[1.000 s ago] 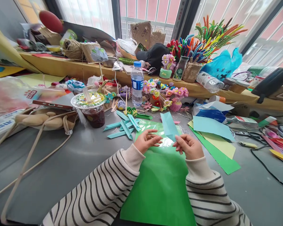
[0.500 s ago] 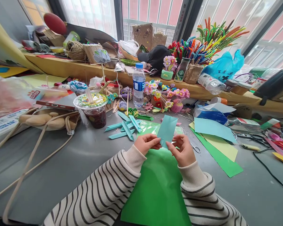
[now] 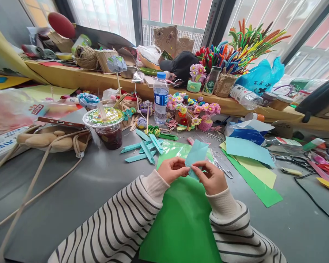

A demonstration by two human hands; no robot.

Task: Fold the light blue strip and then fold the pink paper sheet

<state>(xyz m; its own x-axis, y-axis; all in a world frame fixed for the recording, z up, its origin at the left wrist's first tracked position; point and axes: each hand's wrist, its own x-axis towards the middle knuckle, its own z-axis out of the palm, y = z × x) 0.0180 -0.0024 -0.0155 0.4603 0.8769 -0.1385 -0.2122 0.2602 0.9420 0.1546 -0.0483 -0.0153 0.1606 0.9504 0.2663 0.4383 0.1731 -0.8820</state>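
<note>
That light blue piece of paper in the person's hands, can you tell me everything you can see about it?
The light blue paper strip is a thin, matte, oblong piece, plain with no print. It is raised above the green sheet on the grey table, tilted so its upper end leans away to the right. The left hand and right hand both pinch its lower end, where it looks creased or folded. Similar folded blue strips lie on the table to the left.
</note>
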